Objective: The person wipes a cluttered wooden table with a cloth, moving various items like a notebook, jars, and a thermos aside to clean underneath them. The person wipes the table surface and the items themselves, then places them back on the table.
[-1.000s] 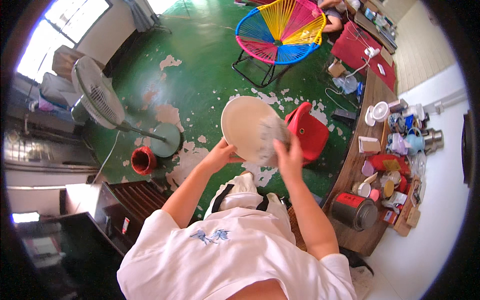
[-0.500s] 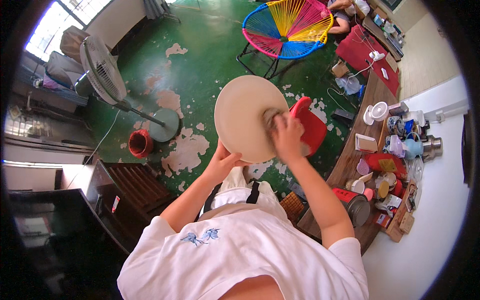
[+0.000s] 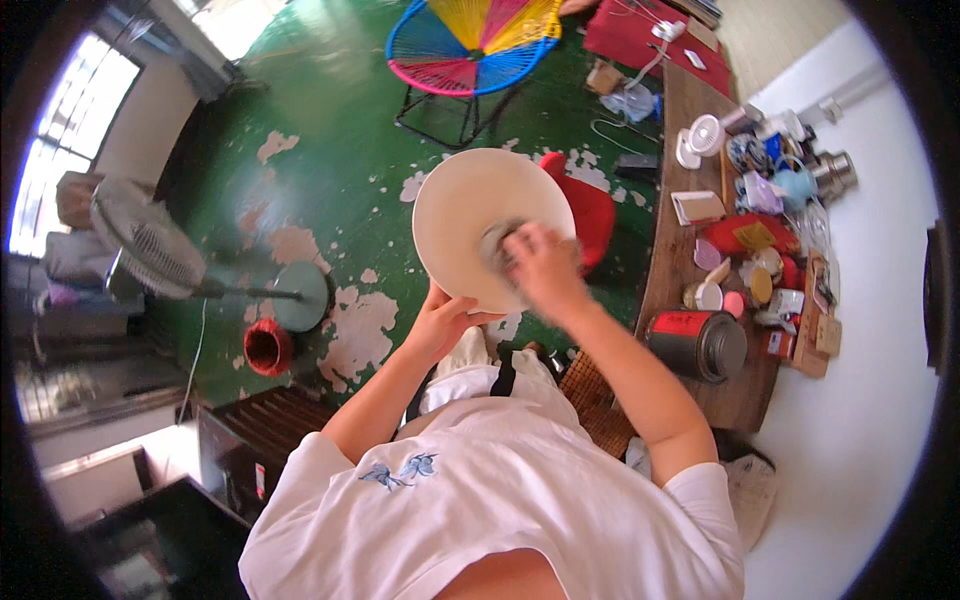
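Note:
A large, round, cream-coloured disc [image 3: 455, 215], smooth and slightly dished, is held up in front of me. My left hand [image 3: 440, 322] grips its near edge, thumb on top and fingers underneath. Over the disc's right half, my right hand [image 3: 545, 268] is closed around a small grey wad [image 3: 497, 243] pressed to the surface. Motion smears the wad, so I cannot tell whether it is cloth or a scrubber. Partly behind the disc shows a red chair or stool [image 3: 583, 215].
Along the right runs a wooden counter [image 3: 685, 150] crowded with jars, a small white fan [image 3: 703, 135] and a dark canister [image 3: 700, 343]. A multicoloured corded chair [image 3: 475, 50] stands ahead. To the left are a floor fan [image 3: 150, 235] and red bin [image 3: 267, 347] on the peeling green floor.
My view has turned, shifting the room's things leftward in the picture. The right hand has slid the grey wad closer to the disc's middle. My left hand keeps its hold on the edge.

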`<state>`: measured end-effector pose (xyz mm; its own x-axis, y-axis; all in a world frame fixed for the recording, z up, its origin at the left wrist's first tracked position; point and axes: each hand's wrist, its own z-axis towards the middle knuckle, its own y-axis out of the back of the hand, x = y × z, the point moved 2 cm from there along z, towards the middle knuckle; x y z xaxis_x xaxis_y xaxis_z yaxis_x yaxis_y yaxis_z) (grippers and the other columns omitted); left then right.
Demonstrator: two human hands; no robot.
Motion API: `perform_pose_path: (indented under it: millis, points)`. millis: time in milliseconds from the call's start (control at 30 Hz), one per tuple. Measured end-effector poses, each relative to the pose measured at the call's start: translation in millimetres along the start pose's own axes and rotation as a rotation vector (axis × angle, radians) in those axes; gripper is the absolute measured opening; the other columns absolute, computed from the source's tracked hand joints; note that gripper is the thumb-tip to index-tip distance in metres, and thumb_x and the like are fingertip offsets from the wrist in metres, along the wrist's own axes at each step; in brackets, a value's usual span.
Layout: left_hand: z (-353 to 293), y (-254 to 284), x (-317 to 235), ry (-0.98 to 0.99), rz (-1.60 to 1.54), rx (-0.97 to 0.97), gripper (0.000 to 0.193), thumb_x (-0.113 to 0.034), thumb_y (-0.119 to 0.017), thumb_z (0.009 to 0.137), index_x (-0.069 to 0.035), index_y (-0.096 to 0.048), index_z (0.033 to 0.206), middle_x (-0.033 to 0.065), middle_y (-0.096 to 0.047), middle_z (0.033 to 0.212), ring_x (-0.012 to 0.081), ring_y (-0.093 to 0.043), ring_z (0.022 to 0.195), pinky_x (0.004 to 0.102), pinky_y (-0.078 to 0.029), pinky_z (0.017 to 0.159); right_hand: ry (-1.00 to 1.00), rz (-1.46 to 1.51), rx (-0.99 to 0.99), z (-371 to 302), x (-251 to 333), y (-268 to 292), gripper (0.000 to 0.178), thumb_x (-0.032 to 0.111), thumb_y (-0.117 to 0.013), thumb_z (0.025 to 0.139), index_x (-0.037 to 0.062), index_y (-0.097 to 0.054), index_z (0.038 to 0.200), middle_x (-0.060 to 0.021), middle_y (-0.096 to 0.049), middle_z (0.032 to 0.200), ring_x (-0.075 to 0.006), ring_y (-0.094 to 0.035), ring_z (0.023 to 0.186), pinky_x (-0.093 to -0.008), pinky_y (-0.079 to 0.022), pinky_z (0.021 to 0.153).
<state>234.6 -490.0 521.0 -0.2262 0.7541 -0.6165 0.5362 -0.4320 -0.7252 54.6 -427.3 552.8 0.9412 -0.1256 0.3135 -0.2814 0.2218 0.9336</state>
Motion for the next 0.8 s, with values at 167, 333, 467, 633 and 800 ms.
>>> perform_pose_path:
  millis: [167, 333, 467, 633, 800]
  points:
    - [28.3, -12.6, 20.3, 0.31, 0.125, 0.161, 0.063, 0.005, -0.048, 0.091, -0.014, -0.024, 0.145, 0.0128, -0.05, 0.135, 0.0296, -0.056, 0.12, 0.0496, -0.052, 0.095, 0.047, 0.034, -0.36, 9.5, 8.7, -17.2, 0.036, 0.015, -0.068, 0.079, 0.0167, -0.058, 0.114, -0.009, -0.048, 0.13, -0.034, -0.049, 0.115, -0.0528, -0.038, 0.093]
    - [31.8, -44.8, 24.9, 0.392, 0.311, 0.404, 0.058, 0.003, -0.05, 0.089, -0.01, -0.03, 0.142, 0.0142, -0.054, 0.129, 0.0326, -0.059, 0.115, 0.0503, -0.054, 0.09, -0.261, -0.299, -0.45, -30.2, -63.3, 63.9, 0.037, 0.015, -0.068, 0.08, 0.0172, -0.058, 0.116, -0.0098, -0.048, 0.128, -0.0354, -0.048, 0.116, -0.0533, -0.038, 0.093]
    - [46.2, -93.2, 34.0, 0.391, 0.433, 0.549, 0.056, 0.003, -0.051, 0.087, -0.007, -0.033, 0.139, 0.0139, -0.058, 0.121, 0.0309, -0.062, 0.11, 0.049, -0.056, 0.088, -0.506, -0.365, -0.627, -114.2, -65.6, 147.5, 0.04, 0.015, -0.074, 0.073, 0.0182, -0.061, 0.111, -0.009, -0.053, 0.116, -0.0349, -0.054, 0.107, -0.0476, -0.044, 0.084]
    - [82.6, -191.3, 63.7, 0.276, 0.452, 0.798, 0.054, 0.008, -0.045, 0.09, -0.005, -0.03, 0.14, 0.0145, -0.054, 0.126, 0.0284, -0.06, 0.113, 0.0477, -0.055, 0.092, -0.799, -0.538, -0.749, -230.7, -63.2, 224.8, 0.04, 0.016, -0.08, 0.068, 0.0158, -0.066, 0.104, -0.0085, -0.054, 0.105, -0.0298, -0.057, 0.098, -0.0434, -0.048, 0.077]
    - [108.3, -302.4, 103.1, 0.255, 0.274, 0.746, 0.05, 0.006, -0.044, 0.089, -0.003, -0.034, 0.137, 0.0172, -0.056, 0.124, 0.0323, -0.061, 0.112, 0.0488, -0.055, 0.09, -1.325, -0.477, -0.942, -395.1, -111.0, 213.8, 0.032, 0.021, -0.073, 0.082, 0.0106, -0.066, 0.111, -0.0126, -0.054, 0.105, -0.0304, -0.057, 0.097, -0.0397, -0.048, 0.08]
